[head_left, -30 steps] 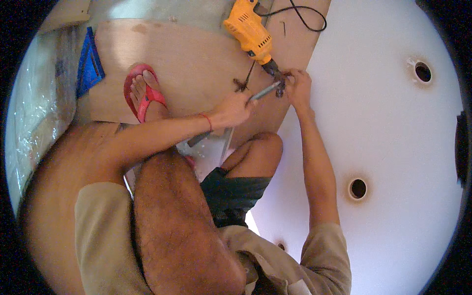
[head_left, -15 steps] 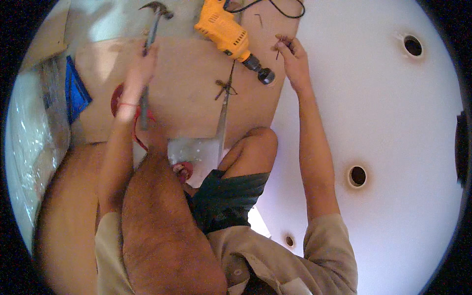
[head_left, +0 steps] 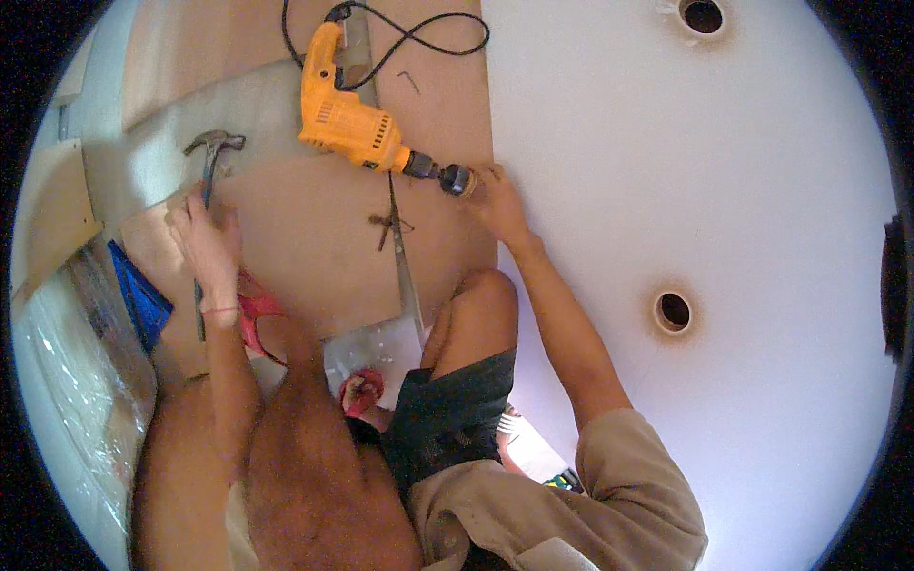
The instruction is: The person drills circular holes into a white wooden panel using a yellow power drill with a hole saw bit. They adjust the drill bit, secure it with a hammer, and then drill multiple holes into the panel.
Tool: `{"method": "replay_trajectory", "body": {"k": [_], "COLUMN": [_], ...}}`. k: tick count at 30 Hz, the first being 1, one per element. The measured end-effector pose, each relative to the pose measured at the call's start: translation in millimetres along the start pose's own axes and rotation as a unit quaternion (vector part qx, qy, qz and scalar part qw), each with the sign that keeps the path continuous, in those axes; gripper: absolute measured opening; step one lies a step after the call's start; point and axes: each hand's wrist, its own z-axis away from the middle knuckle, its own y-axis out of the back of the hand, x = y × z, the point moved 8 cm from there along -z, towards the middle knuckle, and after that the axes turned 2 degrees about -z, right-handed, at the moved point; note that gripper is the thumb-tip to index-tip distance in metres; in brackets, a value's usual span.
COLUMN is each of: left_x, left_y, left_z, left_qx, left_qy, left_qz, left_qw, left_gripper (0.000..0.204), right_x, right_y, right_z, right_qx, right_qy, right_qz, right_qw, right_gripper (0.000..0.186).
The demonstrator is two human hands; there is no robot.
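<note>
A claw hammer (head_left: 215, 143) lies at the left, its dark handle running down beneath my left hand (head_left: 207, 247). That hand is open over the handle, fingers apart. A yellow corded power drill (head_left: 347, 119) rests on brown board, with a black hole saw (head_left: 457, 181) in its chuck. My right hand (head_left: 495, 205) is closed at the hole saw's rim, fingers curled against it. The fingertips are partly hidden, and the thin pin they held earlier cannot be made out.
A large white panel (head_left: 590, 171) fills the right, with round holes (head_left: 674, 312) in it. A hex key (head_left: 409, 82) and a chuck key (head_left: 385, 228) lie near the drill. A blue triangular piece (head_left: 141, 295) and clear plastic sheeting (head_left: 71, 409) are at the left.
My left hand has lowered the hammer and loosened its fingers from the handle. My right hand has moved left and down to the hole saw. The whole view has shifted.
</note>
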Motion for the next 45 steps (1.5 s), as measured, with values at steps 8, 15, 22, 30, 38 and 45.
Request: {"method": "replay_trajectory", "body": {"k": [8,15,22,30,38,45], "left_x": [155.2,204.0,209.5,224.7,221.0,213.4], "left_y": [-23.3,-51.6,-70.5,-89.0,-98.0,-89.4], "left_z": [1.2,-18.9,-40.4,-58.9,-61.9,-67.6], "left_qx": [-0.132,-0.055,-0.033,-0.075,-0.102,-0.184], "left_qy": [-0.213,-0.401,-0.436,-0.521,-0.564,-0.531], "left_qz": [0.161,0.026,-0.042,-0.084,-0.097,-0.091], "left_qw": [0.955,0.914,0.899,0.846,0.814,0.822], "left_gripper": [0.083,0.083,0.080,0.074,0.076,0.077], "right_x": [6.4,15.0,50.4,28.0,17.1,9.7], "right_y": [-10.3,-18.6,-37.7,-54.9,-71.5,-64.2], "right_z": [1.4,4.4,15.4,21.7,44.5,42.5], "right_qx": [-0.070,-0.060,-0.132,-0.271,-0.205,-0.029], "right_qy": [-0.119,-0.101,-0.323,-0.332,-0.305,-0.110], "right_qz": [-0.212,-0.292,-0.475,-0.571,-0.537,-0.309], "right_qw": [0.968,0.949,0.808,0.700,0.759,0.944], "right_gripper": [0.066,0.058,0.042,0.043,0.039,0.048]}}
